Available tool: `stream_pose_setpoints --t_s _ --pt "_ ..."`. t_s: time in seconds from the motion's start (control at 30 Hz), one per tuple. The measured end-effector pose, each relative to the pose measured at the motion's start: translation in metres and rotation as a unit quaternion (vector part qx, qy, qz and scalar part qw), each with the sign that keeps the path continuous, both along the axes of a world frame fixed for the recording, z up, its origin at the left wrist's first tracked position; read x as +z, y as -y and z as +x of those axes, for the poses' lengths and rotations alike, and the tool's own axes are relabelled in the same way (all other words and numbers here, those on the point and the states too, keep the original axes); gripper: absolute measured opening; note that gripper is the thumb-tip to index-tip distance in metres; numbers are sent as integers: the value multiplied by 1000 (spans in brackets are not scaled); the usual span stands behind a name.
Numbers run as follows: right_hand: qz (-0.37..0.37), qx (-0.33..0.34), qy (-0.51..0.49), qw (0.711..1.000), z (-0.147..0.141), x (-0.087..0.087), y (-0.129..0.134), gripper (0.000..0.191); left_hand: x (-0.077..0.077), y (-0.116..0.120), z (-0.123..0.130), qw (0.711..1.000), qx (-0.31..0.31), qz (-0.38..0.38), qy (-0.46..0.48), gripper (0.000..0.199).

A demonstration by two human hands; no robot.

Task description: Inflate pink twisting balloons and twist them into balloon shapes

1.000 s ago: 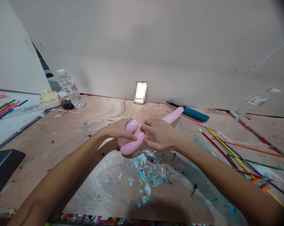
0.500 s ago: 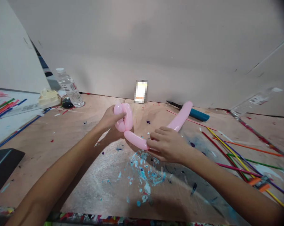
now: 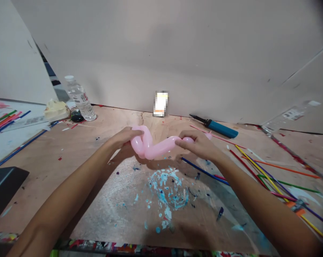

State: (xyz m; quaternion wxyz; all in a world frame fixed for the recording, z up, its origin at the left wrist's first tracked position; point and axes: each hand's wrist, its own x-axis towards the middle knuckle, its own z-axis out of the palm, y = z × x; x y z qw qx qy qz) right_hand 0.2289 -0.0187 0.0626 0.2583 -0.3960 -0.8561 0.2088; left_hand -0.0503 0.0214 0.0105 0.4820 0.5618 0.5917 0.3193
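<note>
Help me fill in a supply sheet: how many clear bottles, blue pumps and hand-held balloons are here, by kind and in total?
Clear bottles: 2
Blue pump: 1
Pink balloon, held by left hand and right hand: 1
Total: 4

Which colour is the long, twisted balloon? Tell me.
Pink; the long, twisted balloon shows best in the head view.
</note>
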Motion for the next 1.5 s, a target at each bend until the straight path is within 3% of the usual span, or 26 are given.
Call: stream_pose_setpoints --t_s 0.17,0.27,0.4,0.53,0.6,0.73,1.0,1.2,1.5 --pt "-130 42 -59 989 -15 5 -27 34 -6 5 7 980 -113 -14 -161 63" --pt "-205 38 -169 963 -23 1 -39 32 -13 7 9 964 -87 97 -231 63" --pt "-291 -5 -324 900 -22 -5 -56 28 -7 13 16 955 -64 227 -178 55" --pt "-278 -73 -395 872 -16 -6 -69 26 16 28 29 935 -193 289 -73 45" --pt "-274 -92 -398 871 -15 -4 -72 25 23 36 36 928 -222 291 -65 44" --pt "-285 -113 -395 866 -15 0 -71 24 25 43 41 937 -213 261 -88 29" --pt "-313 -165 -394 848 -5 -1 -72 24 26 42 39 947 -150 251 -131 32" --pt "-280 -156 -370 872 -2 1 -69 30 30 40 31 930 -233 244 -142 28" --pt "-223 -147 -393 880 -13 10 -56 27 24 29 24 927 -260 257 -91 37"
